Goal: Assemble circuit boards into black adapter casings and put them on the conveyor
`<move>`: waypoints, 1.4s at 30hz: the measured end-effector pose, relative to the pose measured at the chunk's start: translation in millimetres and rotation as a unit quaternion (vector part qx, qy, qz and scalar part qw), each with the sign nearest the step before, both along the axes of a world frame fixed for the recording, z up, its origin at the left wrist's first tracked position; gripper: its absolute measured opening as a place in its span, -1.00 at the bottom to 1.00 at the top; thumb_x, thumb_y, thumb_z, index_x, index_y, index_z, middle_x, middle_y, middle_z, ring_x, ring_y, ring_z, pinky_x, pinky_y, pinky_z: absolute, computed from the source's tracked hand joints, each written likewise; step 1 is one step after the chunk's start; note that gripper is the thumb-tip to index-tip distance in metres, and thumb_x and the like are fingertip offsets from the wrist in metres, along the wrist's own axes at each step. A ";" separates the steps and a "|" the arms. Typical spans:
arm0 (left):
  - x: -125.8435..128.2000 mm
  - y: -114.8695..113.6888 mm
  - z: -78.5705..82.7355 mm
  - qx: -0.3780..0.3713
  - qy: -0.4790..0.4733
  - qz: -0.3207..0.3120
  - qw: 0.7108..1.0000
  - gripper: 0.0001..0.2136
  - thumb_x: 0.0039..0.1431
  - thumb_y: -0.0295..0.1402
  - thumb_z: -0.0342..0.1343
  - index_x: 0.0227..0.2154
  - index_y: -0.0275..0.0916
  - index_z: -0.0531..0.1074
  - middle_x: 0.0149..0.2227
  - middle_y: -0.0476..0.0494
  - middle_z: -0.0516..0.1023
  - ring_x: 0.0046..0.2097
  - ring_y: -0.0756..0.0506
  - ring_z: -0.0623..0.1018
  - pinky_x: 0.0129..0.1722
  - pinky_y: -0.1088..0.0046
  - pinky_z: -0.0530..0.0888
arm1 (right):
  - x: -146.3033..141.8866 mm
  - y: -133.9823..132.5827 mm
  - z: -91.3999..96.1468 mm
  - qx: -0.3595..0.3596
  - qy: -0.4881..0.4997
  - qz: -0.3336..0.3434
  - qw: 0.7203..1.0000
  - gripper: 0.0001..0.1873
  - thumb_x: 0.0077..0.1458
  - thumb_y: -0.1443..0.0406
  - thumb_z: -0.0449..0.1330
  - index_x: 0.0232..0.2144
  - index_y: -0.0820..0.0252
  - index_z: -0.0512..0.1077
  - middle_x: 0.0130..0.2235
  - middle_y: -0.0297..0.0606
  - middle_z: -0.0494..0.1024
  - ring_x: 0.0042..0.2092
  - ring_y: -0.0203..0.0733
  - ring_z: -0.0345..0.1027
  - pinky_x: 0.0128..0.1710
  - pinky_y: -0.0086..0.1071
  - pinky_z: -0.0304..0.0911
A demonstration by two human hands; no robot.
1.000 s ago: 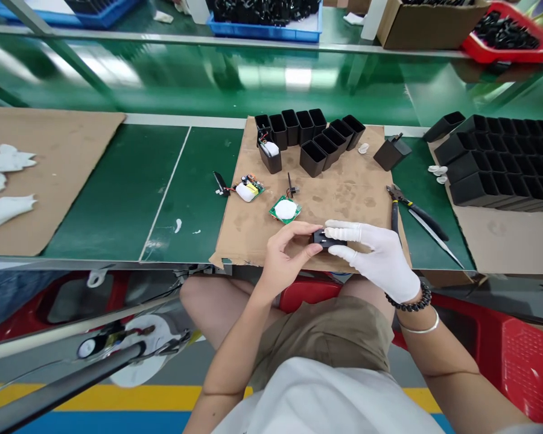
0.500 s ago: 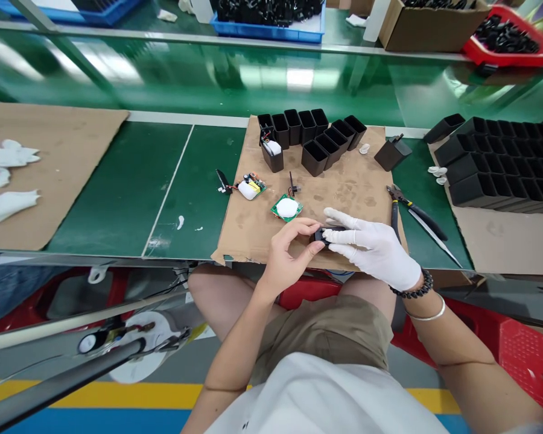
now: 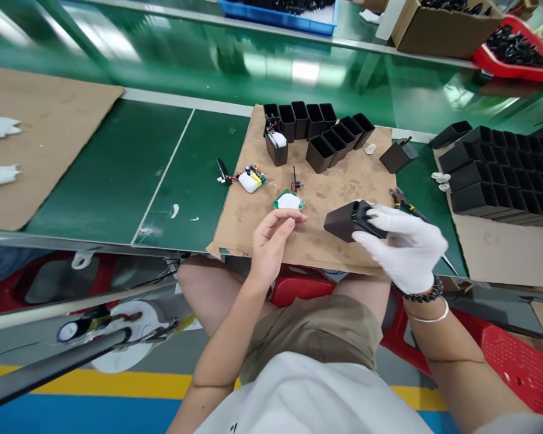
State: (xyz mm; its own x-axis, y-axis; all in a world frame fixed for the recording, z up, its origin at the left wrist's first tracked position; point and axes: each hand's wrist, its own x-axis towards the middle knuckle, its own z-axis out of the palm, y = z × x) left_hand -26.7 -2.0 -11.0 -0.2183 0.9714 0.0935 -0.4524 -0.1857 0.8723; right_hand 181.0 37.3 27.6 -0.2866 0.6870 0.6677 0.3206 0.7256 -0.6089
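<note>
My right hand point(image 3: 405, 244), in a white glove, grips a black plastic housing point(image 3: 346, 220) and holds it tilted above the cardboard mat point(image 3: 317, 199). My bare left hand point(image 3: 271, 241) hovers just left of it with its fingers loosely curled and nothing in them. Close beyond my left hand lies a green circuit board with a white pad point(image 3: 288, 201). Farther left rests a second circuit board with wires point(image 3: 250, 179). A cluster of empty black housings point(image 3: 319, 132) stands at the mat's far edge.
Pliers point(image 3: 407, 202) lie right of the mat on the green belt. Rows of black housings point(image 3: 502, 169) fill the right side. A lone housing point(image 3: 398, 155) sits near them. Another cardboard sheet point(image 3: 40, 132) with white gloves lies at left. Bins stand on the far shelf.
My right hand has lifted the black housing off the mat and carried it right. My left hand has let go of it and stays behind, open-curled.
</note>
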 end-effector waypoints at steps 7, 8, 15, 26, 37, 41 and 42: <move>1.0 -0.7 -1.4 0.007 0.024 0.002 1.000 -0.91 0.25 -0.28 0.34 -0.28 -0.17 0.67 -0.26 -0.05 0.68 -0.13 0.01 0.64 -0.01 0.58 0.53 | 9.3 0.3 -11.0 -0.064 -0.059 -0.006 0.996 -0.71 0.08 0.40 0.43 -0.13 0.04 0.65 -0.04 -0.26 0.73 -0.03 -0.07 0.68 0.05 -0.24 0.62; 0.7 -1.3 -2.3 0.010 0.031 -0.002 0.999 -0.92 0.26 -0.30 0.32 -0.27 -0.17 0.66 -0.25 -0.06 0.68 -0.13 0.00 0.64 -0.01 0.57 0.53 | 10.3 -1.5 -9.8 -0.057 -0.023 -0.032 0.998 -0.70 0.06 0.41 0.44 -0.13 0.04 0.64 -0.04 -0.25 0.73 -0.02 -0.06 0.68 0.06 -0.23 0.61; 4.4 -2.8 2.2 0.066 0.185 -0.037 0.980 -0.84 0.34 -0.36 0.22 -0.07 -0.16 0.60 -0.05 -0.14 0.64 0.01 -0.04 0.63 0.06 0.51 0.55 | 11.9 -8.5 -20.8 -0.119 -0.071 -0.020 0.990 -0.71 0.13 0.37 0.39 -0.07 0.05 0.63 0.03 -0.24 0.71 0.03 -0.10 0.65 0.10 -0.25 0.58; 21.5 -1.1 -2.7 0.166 0.573 0.016 0.802 -0.65 0.44 -0.40 0.04 0.23 -0.18 0.43 0.13 -0.24 0.64 0.11 -0.17 0.63 0.12 0.26 0.53 | 15.5 -7.6 -18.3 -0.163 -0.070 -0.019 0.984 -0.65 0.19 0.30 0.36 0.04 0.07 0.61 0.06 -0.24 0.69 0.12 -0.06 0.61 0.21 -0.19 0.52; 33.6 -4.1 -10.7 0.195 0.700 0.138 0.673 -0.64 0.38 -0.45 0.06 0.19 -0.27 0.44 -0.11 -0.26 0.69 -0.04 -0.24 0.65 -0.03 0.21 0.48 | 24.0 -1.6 -13.4 -0.113 -0.130 0.033 0.984 -0.62 0.20 0.35 0.34 0.07 0.05 0.59 0.16 -0.23 0.63 0.21 -0.06 0.54 0.24 -0.22 0.50; 28.9 -0.8 0.4 0.134 0.573 0.040 0.807 -0.68 0.43 -0.34 0.06 0.18 -0.17 0.44 0.11 -0.26 0.64 0.13 -0.22 0.62 0.14 0.20 0.50 | 29.1 -10.8 -17.2 -0.122 -0.165 0.007 0.979 -0.50 0.31 0.36 0.23 0.24 -0.10 0.47 0.35 -0.29 0.43 0.26 -0.10 0.48 0.28 -0.25 0.45; 27.3 2.2 3.6 0.115 0.502 -0.007 0.857 -0.71 0.45 -0.32 0.05 0.16 -0.15 0.44 0.19 -0.25 0.60 0.21 -0.19 0.59 0.21 0.22 0.49 | 28.5 -13.0 -18.6 -0.122 -0.166 0.004 0.979 -0.49 0.32 0.36 0.20 0.26 -0.12 0.45 0.37 -0.31 0.39 0.28 -0.11 0.46 0.29 -0.26 0.45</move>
